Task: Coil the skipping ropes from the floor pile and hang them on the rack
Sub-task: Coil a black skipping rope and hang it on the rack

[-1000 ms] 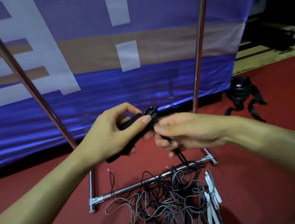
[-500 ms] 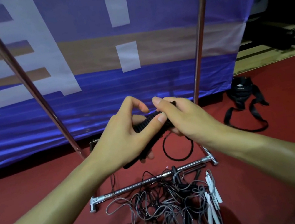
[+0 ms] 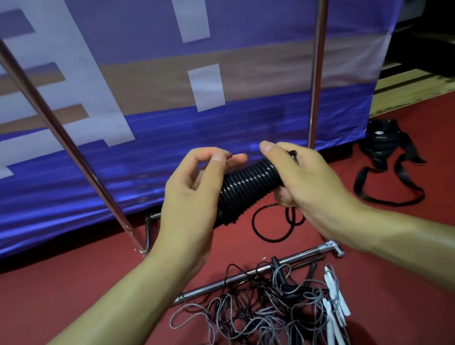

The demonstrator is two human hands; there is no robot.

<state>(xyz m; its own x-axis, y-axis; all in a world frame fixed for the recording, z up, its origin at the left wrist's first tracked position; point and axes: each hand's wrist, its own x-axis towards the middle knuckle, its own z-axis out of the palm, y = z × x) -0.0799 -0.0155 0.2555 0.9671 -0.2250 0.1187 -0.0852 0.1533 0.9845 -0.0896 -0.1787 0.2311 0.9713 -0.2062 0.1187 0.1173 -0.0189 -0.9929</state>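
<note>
1. Behind everything, blue banner (image 3: 242, 124) hung as backdrop, red floor (image 3: 47, 308) below; nothing crowding either forearm.
2. Rising in front of banner, rack (image 3: 316, 46): two metal uprights, left one leaning in view, joined low by base bar lying across floor just behind pile. Top rail out of frame, so hanging spot not visible; probably up and forward of hands.
3. Down at bottom centre, floor pile (image 3: 257, 321): tangled grey and black ropes, white handles (image 3: 333, 302) at its right edge, well below both hands. Most of task judged undone.
4. Off to far right, black strap (image 3: 384, 164) on floor, apart from pile, clear of any lift path.
5. Mid-frame between uprights, wound rope bundle (image 3: 248, 188): tight black turns, long axis tilted, low left end to high right end, bridging both hands.
6. Gripping bundle's lower end, left hand (image 3: 192, 205), fingers curled round it, thumb raised off.
7. Pinching upper end with rope tip poking out past knuckles, right hand (image 3: 306, 180), closed on it.
8. Dangling beneath right hand, loose loop (image 3: 274, 224), unwound tail hanging above floor. Winding judged nearly done; tail needs tucking, could snag base bar if lifted early.
</note>
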